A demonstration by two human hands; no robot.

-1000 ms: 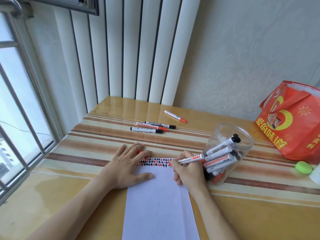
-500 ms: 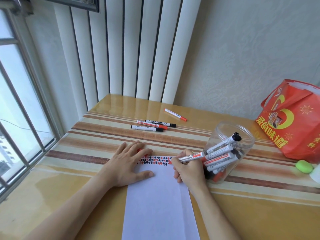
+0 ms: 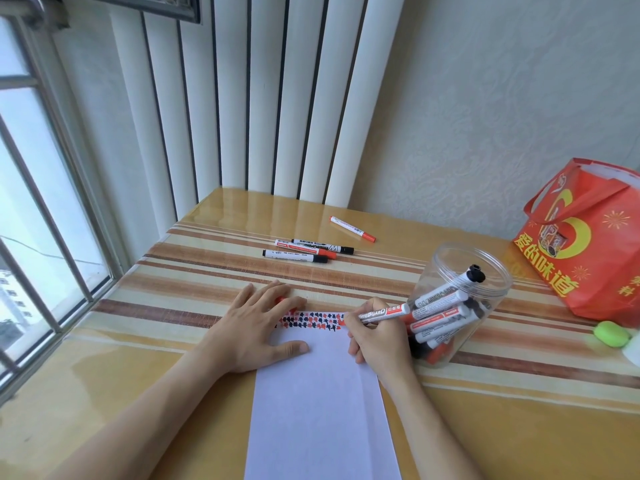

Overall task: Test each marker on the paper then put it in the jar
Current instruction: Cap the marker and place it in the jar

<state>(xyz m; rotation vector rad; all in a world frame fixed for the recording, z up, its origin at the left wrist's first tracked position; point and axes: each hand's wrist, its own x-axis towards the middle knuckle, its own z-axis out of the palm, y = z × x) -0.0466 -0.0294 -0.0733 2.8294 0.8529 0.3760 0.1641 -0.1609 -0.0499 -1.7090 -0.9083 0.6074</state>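
Paper, a white sheet [image 3: 322,410] lying lengthwise on the glossy yellow-and-brown striped table [image 3: 173,368], runs off the bottom edge of the view, so its near end is cut off. Along its far edge sits a band of small red and black test marks [image 3: 311,321]. The left hand [image 3: 258,332] lies flat with straight, spread fingers on the sheet's left corner, holding nothing in a grip; something small and red [image 3: 280,300] peeks from under its fingers, possibly a marker cap, though too little shows to be sure. The right hand [image 3: 377,341] pinches a white whiteboard marker with a red end [image 3: 381,312], its fingers curled round the barrel and its tip down on the right end of the band of marks; the tip itself is hard to make out against the red ink.

Just right of that hand stands a clear round plastic jar [image 3: 460,303], open at the top, holding several white markers with red and black caps that lean against one another; their lower ends blur through the plastic.

Farther back on the table lie 4 more capped markers: 3 close together [image 3: 304,251] and 1 red-capped marker [image 3: 352,229] apart from them.

A red printed bag [image 3: 585,244] and a green oval object [image 3: 611,335] sit at the right, with a white thing cut off by the frame edge beside them.
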